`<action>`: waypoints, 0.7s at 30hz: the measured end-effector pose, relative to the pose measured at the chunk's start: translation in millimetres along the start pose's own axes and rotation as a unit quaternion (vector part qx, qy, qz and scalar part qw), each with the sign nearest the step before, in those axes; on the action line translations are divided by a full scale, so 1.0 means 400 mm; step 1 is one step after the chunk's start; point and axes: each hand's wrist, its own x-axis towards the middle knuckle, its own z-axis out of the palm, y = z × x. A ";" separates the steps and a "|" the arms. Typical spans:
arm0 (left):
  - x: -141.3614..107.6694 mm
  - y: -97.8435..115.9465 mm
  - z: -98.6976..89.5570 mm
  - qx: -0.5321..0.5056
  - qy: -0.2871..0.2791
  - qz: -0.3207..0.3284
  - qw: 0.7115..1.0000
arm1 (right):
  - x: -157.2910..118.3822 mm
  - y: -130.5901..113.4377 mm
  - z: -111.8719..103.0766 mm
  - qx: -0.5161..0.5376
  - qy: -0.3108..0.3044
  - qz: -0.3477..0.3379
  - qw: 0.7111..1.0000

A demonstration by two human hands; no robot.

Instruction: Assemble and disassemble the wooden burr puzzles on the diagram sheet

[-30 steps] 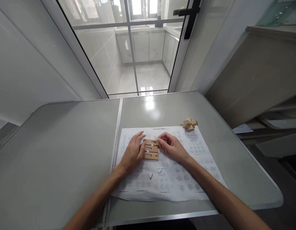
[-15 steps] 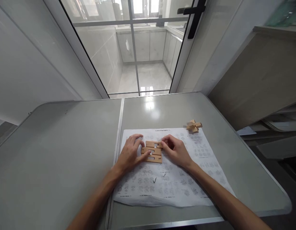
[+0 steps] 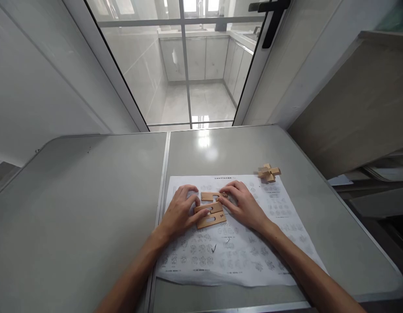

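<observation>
Three flat wooden puzzle pieces with slots lie on a printed paper sheet (image 3: 188, 256). The top piece (image 3: 206, 196) lies level, and a gap separates it from the middle piece (image 3: 217, 208). The bottom piece (image 3: 212, 220), marked with a 2, touches the middle one, and both tilt up to the right. My left hand (image 3: 180, 209) is curled around the left end of the middle piece, its thumb across that piece. My right hand (image 3: 245, 204) pinches the right end of the top piece between thumb and fingers, covering part of it.
An assembled wooden burr puzzle (image 3: 269, 173) stands at the sheet's upper right corner. Two small dark marks or scraps show on the paper below the pieces. A metal strip (image 3: 165, 161) divides the grey table (image 3: 100, 208). A glass door stands beyond.
The top piece has separated from the middle one. The lower two pieces have turned, right ends upward. My right hand's fingers have spread further over the top piece. The view has shifted slightly.
</observation>
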 end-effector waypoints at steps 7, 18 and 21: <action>-0.011 0.011 0.002 0.029 0.037 0.087 0.995 | 0.001 0.002 -0.015 0.000 -0.014 0.007 1.000; -0.016 0.026 -0.007 -0.006 -0.032 0.131 0.991 | 0.006 0.000 -0.020 0.005 -0.011 0.012 1.000; -0.019 0.028 -0.006 -0.023 -0.033 0.131 0.991 | 0.004 -0.005 -0.018 -0.017 -0.009 0.003 1.000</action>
